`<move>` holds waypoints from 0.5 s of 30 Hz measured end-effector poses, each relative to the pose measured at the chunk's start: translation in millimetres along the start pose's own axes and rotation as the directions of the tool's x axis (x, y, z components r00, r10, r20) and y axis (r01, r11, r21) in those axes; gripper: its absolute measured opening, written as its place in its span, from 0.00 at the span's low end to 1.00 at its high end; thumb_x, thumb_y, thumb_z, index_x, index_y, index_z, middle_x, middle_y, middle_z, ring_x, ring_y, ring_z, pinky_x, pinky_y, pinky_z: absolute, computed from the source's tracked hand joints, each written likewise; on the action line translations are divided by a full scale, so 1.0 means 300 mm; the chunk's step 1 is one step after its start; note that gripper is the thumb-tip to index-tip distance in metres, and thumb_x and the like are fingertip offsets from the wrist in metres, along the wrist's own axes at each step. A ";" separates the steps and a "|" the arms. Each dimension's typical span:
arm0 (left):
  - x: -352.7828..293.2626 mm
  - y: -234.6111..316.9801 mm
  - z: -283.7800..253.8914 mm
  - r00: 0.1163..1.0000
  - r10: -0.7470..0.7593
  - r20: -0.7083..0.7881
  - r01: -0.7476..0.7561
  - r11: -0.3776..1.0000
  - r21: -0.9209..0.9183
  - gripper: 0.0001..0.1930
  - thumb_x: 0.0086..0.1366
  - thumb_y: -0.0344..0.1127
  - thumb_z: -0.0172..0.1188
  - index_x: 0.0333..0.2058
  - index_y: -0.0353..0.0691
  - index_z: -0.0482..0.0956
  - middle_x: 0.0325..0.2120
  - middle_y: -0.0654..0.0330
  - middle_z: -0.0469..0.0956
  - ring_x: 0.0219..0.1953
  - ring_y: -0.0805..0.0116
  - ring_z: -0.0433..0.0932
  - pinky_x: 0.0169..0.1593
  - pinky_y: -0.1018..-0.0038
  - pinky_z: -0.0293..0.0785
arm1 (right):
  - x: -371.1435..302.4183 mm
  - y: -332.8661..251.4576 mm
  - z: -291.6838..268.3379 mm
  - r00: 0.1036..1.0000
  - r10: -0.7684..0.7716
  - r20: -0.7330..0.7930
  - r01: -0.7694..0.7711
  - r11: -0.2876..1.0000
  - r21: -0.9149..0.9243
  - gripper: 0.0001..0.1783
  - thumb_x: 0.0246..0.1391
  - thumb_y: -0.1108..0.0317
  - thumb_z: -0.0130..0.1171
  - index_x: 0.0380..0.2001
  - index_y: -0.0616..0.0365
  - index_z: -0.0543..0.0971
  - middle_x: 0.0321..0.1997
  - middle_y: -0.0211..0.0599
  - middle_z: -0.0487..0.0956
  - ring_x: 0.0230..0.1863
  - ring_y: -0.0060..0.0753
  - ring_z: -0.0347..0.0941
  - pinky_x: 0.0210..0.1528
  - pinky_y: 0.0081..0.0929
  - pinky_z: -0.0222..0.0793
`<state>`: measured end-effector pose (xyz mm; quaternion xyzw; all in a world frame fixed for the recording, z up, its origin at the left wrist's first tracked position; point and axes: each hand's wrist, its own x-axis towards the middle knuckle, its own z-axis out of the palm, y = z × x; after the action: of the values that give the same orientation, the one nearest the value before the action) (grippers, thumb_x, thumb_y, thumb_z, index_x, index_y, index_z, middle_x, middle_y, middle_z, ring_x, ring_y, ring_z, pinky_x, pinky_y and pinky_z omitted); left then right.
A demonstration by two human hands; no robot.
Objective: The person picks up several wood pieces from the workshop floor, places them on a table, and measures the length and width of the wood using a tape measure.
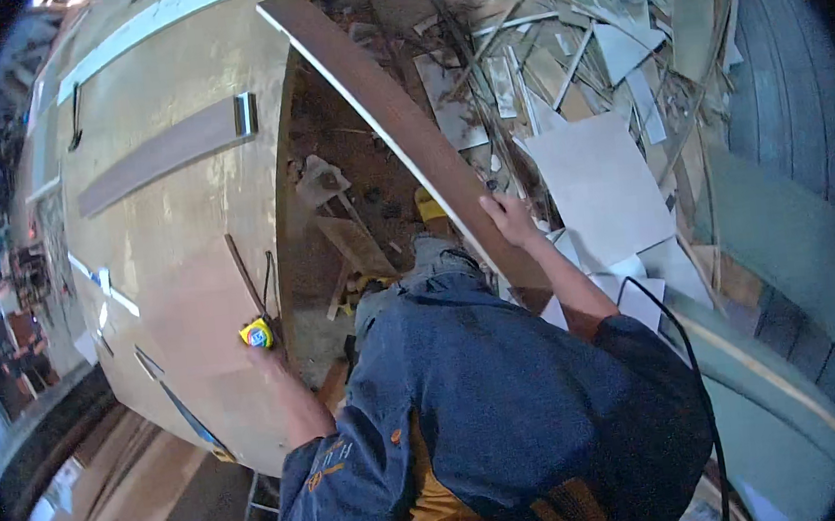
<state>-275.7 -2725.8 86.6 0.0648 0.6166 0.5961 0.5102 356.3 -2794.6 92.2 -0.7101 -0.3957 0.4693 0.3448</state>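
Head view: the fingers of the right hand (514, 219) gripped a long brown board (404, 121), its far end near the workbench (216, 200); the left hand (269, 364) held a yellow tape measure (257, 334). One-handed support, I judged, could let that board swing and strike the workbench.

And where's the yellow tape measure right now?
In the head view, the tape measure is left of centre, in the left hand, by the table's right edge and just below a thin brown stick.
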 end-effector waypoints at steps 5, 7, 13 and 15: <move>-0.027 -0.020 0.012 0.998 -0.020 0.052 0.026 0.993 -0.112 0.17 0.68 0.50 0.44 0.39 0.46 0.77 0.35 0.55 0.81 0.38 0.55 0.80 0.42 0.51 0.79 | -0.156 0.236 -0.006 0.976 0.040 -0.213 -0.041 0.999 -0.002 0.23 0.65 0.53 0.51 0.38 0.66 0.79 0.29 0.42 0.77 0.33 0.31 0.70 0.39 0.33 0.66; -0.012 -0.041 0.035 0.998 0.053 0.020 -0.054 0.998 0.018 0.19 0.70 0.50 0.41 0.39 0.45 0.77 0.34 0.54 0.81 0.36 0.55 0.80 0.42 0.51 0.80 | -0.195 0.271 0.003 0.909 -0.042 -0.415 0.004 0.996 -0.092 0.26 0.66 0.51 0.48 0.35 0.69 0.77 0.26 0.40 0.75 0.31 0.33 0.69 0.38 0.36 0.65; 0.032 0.037 -0.009 0.998 0.062 0.020 -0.059 0.992 -0.107 0.20 0.71 0.52 0.41 0.41 0.44 0.76 0.34 0.55 0.81 0.35 0.56 0.79 0.43 0.60 0.79 | -0.235 0.323 0.015 0.883 0.323 -0.339 -0.372 0.924 -0.088 0.36 0.62 0.41 0.50 0.45 0.72 0.79 0.43 0.59 0.81 0.48 0.52 0.77 0.52 0.40 0.68; 0.010 0.022 0.118 1.000 -0.015 -0.016 0.014 0.998 -0.060 0.18 0.70 0.52 0.44 0.41 0.46 0.76 0.34 0.54 0.80 0.36 0.53 0.79 0.44 0.57 0.78 | -0.260 0.410 0.025 0.867 0.400 -0.296 -0.431 0.902 -0.042 0.38 0.60 0.40 0.52 0.48 0.72 0.78 0.45 0.59 0.80 0.50 0.48 0.76 0.53 0.38 0.67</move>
<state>-255.7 -2698.2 98.5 0.0403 0.6032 0.6111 0.5110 359.5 -2917.9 14.7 -0.8552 -0.2051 0.4053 0.2497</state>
